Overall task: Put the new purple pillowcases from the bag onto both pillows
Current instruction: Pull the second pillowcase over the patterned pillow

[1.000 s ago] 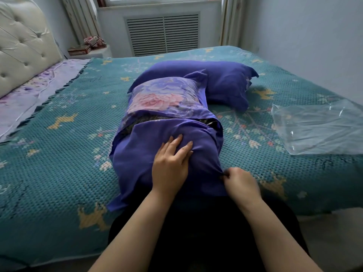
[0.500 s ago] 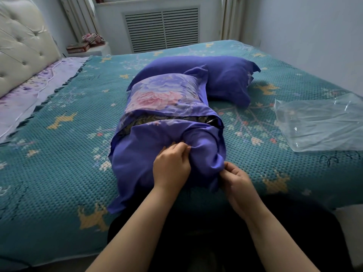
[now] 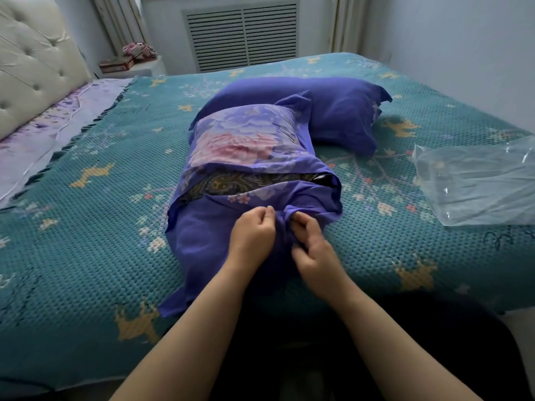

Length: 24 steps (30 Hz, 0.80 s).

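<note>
Pinching the purple pillowcase point(image 3: 208, 244), both hands seemingly bunch unlabelled fabric.

Left hand point(image 3: 252, 233) and right hand point(image 3: 311, 246) sit side by side, fingers curled, pinching cloth.

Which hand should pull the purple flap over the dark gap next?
Probably the left hand. It pinches the near pillowcase just below the flap edge, directly under the dark gap. The right hand grips bunched fabric lower down.
</note>
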{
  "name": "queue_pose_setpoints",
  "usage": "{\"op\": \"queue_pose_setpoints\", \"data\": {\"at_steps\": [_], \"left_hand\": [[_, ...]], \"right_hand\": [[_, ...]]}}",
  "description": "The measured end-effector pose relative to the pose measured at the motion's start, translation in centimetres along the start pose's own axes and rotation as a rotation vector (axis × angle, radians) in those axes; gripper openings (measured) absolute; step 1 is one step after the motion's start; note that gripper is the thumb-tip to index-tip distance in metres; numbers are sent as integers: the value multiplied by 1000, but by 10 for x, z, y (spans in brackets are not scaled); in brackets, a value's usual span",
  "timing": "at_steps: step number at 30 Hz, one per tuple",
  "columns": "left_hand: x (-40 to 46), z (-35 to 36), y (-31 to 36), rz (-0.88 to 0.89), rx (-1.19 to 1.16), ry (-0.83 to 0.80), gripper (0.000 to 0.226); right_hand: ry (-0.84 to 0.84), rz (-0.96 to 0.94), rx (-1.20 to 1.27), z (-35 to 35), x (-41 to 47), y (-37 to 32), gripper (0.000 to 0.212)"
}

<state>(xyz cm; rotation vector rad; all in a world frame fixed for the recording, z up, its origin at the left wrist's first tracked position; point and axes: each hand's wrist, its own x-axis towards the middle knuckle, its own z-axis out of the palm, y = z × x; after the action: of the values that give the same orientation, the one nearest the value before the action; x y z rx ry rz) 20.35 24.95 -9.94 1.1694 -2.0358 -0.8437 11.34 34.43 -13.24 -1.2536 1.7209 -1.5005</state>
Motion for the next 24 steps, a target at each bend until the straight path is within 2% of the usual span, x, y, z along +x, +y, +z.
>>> {"op": "queue_pose_setpoints", "data": {"at_steps": [3, 8, 11, 14, 16, 19, 21, 24], "left_hand": [[8, 0, -6, -68, -221, 71, 46], [5, 3, -10, -77, -299, 172, 46], [-3, 3, -4, -26, -294, 279, 45], [-16, 6, 0, 102, -274, 326, 33], [-18, 5, -1, 116, -191, 293, 29], [-5, -2, -4, 58, -62, 197, 34], [3, -6, -5, 41, -30, 163, 36], [2, -6, -3, 69, -73, 281, 30]], "right_hand": [[-50, -72, -234, 7, -4, 1, 65], [-48, -56, -327, 7, -3, -3, 69], [-6, -21, -349, 6, 1, -1, 58], [-4, 3, -366, 1, 1, 3, 62], [13, -115, -416, 0, -1, 1, 68], [81, -332, -483, 1, 6, 3, 66], [65, -393, -581, 1, 16, 0, 67], [-77, -201, -712, 4, 28, -10, 67]]}}
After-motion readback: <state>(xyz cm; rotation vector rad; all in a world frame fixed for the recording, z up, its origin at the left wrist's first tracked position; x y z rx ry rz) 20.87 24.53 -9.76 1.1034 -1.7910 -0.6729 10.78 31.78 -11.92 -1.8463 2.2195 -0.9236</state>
